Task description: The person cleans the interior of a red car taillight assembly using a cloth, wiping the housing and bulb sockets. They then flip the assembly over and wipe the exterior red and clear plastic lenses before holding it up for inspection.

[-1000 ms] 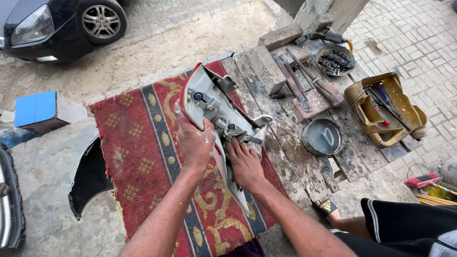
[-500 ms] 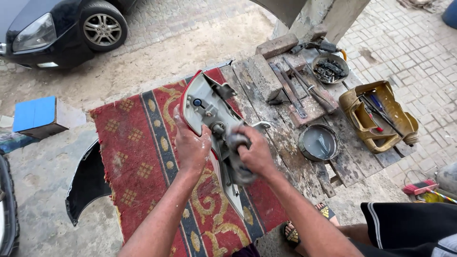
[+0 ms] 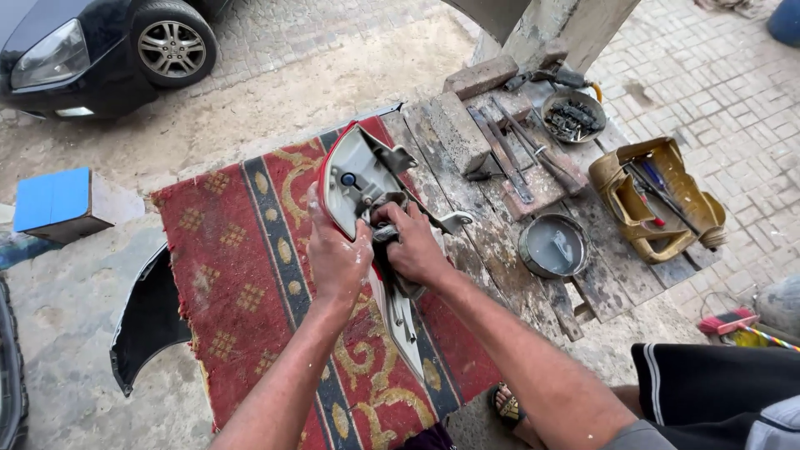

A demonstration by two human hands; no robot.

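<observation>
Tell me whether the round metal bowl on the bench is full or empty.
Nearly empty: the round metal bowl shows its bare grey bottom, with maybe a small object inside.

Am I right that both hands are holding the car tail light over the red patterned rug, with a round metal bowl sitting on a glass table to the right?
Not quite: the round metal bowl sits on a worn wooden table, not glass, as the head view shows. The rest holds: the left hand and right hand hold the car tail light over the red patterned rug.
</observation>
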